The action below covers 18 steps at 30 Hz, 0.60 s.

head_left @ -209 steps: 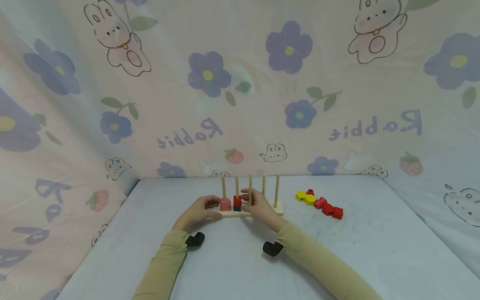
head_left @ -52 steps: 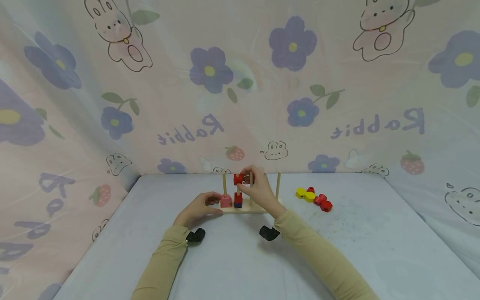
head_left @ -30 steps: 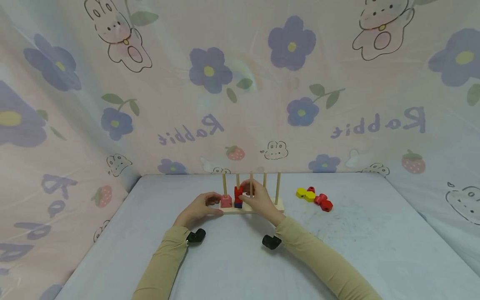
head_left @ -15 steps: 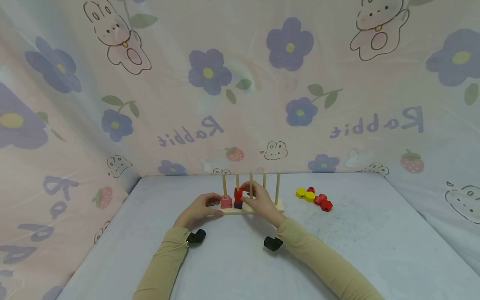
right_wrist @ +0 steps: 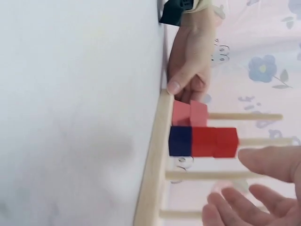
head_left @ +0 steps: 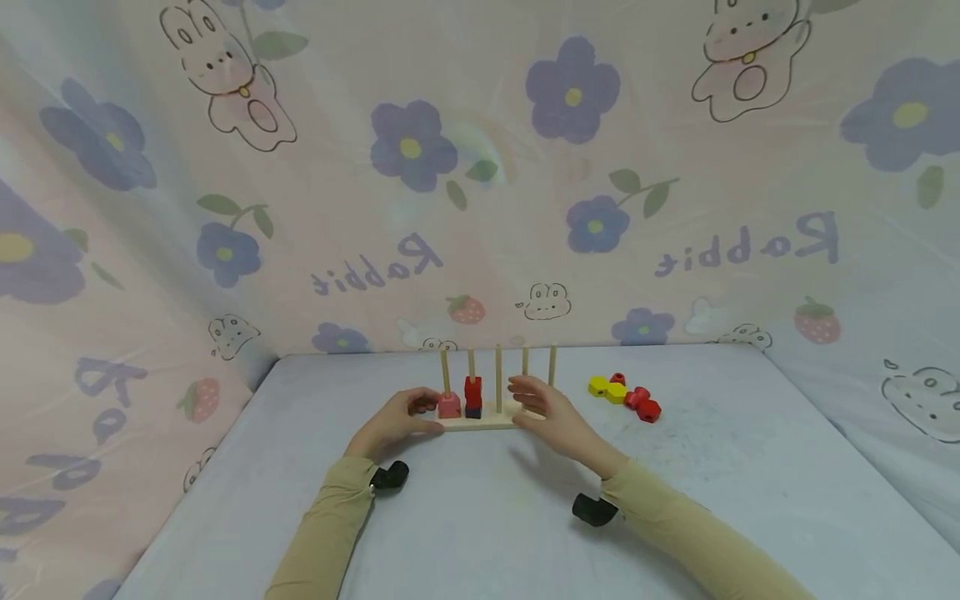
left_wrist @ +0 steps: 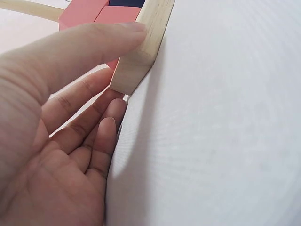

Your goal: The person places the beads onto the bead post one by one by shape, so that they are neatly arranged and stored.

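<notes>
A wooden peg stacker with several upright pegs has a pale base (head_left: 480,423) at the back of the table. My left hand (head_left: 393,421) grips its left end, thumb on the front edge and fingers behind. Pink blocks (right_wrist: 189,113) sit on the leftmost peg. The second peg carries a navy block (right_wrist: 180,141) at the bottom with red blocks (right_wrist: 214,142) stacked above it. My right hand (head_left: 558,421), fingers apart and holding nothing, is in front of the right-hand pegs, just clear of the red stack. It partly hides the base's right end.
Yellow beads (head_left: 598,386) and several red beads (head_left: 648,411) lie loose on the white table to the right of the stacker. A patterned cloth (head_left: 480,208) hangs behind the table. Black wrist cameras (head_left: 595,510) sit below both hands.
A red block, held above the second peg earlier, now rests on the stack there. My right hand has let go and moved right. The left hand stays at the base's end.
</notes>
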Motion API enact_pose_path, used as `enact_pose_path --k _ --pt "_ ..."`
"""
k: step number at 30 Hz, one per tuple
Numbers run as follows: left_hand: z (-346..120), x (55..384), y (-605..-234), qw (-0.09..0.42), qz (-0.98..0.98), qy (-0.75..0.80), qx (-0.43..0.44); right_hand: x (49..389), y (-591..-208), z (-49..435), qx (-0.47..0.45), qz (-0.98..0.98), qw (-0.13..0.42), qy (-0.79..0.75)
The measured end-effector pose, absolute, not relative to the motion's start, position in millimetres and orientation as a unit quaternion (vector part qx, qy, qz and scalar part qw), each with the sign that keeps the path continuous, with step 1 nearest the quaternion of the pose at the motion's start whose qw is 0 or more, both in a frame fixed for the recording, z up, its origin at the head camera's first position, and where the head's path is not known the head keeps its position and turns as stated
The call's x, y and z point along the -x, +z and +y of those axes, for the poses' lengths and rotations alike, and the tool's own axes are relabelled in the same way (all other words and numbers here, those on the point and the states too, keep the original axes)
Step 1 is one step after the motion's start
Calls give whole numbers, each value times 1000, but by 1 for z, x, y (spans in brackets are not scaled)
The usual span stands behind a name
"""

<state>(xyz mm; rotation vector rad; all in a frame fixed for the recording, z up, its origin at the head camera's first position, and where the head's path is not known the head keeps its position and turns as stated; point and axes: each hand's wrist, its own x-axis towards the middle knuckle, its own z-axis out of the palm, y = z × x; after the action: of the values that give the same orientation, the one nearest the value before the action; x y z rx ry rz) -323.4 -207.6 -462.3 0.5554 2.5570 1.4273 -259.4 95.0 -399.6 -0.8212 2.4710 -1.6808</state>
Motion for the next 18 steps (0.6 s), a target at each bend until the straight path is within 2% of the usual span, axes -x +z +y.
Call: enact_pose_path --k 3,10,18 --pt "-208 324 -462 84 855 479 -177 260 -399 116 274 796 31 -539" --pt "-209 323 -462 87 846 489 -192 273 -391 182 284 810 -10 -514" --pt "-209 323 -460 93 842 493 -195 280 -384 249 224 861 -23 -455"
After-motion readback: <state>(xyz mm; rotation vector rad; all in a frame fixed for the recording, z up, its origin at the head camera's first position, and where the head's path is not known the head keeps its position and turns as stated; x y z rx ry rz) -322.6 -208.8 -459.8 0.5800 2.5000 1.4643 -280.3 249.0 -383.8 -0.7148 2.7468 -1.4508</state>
